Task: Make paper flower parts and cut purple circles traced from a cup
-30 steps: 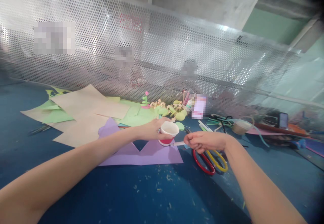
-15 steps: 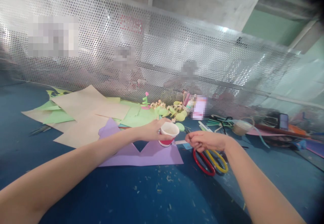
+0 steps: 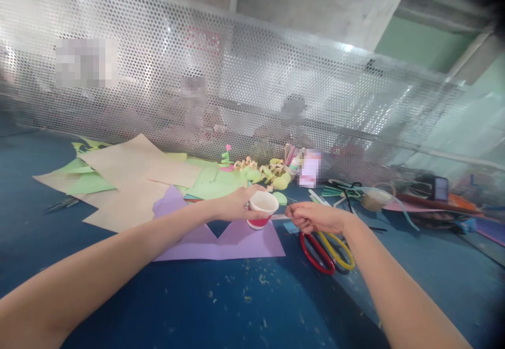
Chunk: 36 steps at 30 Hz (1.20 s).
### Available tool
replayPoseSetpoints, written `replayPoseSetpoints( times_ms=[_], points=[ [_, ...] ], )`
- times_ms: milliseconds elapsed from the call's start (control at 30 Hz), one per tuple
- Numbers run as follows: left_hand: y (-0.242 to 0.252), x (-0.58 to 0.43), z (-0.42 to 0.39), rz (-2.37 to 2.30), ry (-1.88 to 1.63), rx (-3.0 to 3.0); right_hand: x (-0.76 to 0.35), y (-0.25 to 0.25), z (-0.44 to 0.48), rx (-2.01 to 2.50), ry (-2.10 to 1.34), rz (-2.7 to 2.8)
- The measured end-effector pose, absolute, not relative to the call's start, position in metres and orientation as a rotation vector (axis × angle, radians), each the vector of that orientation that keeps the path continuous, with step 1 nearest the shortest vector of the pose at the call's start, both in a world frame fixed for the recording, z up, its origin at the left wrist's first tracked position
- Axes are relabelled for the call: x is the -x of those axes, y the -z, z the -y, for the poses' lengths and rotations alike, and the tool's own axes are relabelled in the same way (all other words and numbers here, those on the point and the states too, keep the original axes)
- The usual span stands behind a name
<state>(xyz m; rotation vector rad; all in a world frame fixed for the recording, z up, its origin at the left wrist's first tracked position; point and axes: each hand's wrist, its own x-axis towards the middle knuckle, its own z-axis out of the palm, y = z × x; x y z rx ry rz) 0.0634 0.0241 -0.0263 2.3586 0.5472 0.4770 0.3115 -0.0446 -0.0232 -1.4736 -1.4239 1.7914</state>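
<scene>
A white paper cup [image 3: 263,204] with a red band stands upright on a notched sheet of purple paper [image 3: 244,246]. My left hand [image 3: 236,204] is wrapped round the cup's left side. From the cup's right side a thin whitish strip [image 3: 279,217] runs straight across to my right hand [image 3: 305,216], whose fingers are pinched on its end. Whether the strip is tape or paper I cannot tell. Just below my right hand lie scissors with one red and one yellow handle [image 3: 339,251]; their blades are mostly hidden.
Beige paper sheets [image 3: 130,167] and green sheets [image 3: 209,180] overlap at left. Behind the cup are yellow-green cut pieces [image 3: 281,181] and a phone [image 3: 310,168]. A tape roll [image 3: 374,199] sits at right. A perforated metal screen [image 3: 244,91] borders the blue table [image 3: 221,307].
My right hand has shifted slightly up and left, and the strip tilts up a little more. The left hand and the cup have stayed almost in place.
</scene>
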Motion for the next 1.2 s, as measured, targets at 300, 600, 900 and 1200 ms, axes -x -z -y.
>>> replayPoseSetpoints(
  times_ms=[300,600,900,1200],
  points=[
    [0.03,-0.065,-0.027,-0.575,-0.47,-2.397,-0.31,0.002,0.054,1.448,-1.668,1.476],
    [0.033,-0.068,-0.028,-0.584,-0.534,-2.514,-0.298,0.028,0.028,1.477,-0.942,1.329],
    [0.035,-0.071,-0.029,-0.559,-0.552,-2.542,-0.287,0.03,0.024,1.542,-0.834,1.362],
    [0.035,-0.071,-0.03,-0.541,-0.549,-2.536,-0.285,0.04,0.02,1.544,-0.919,1.352]
  ],
)
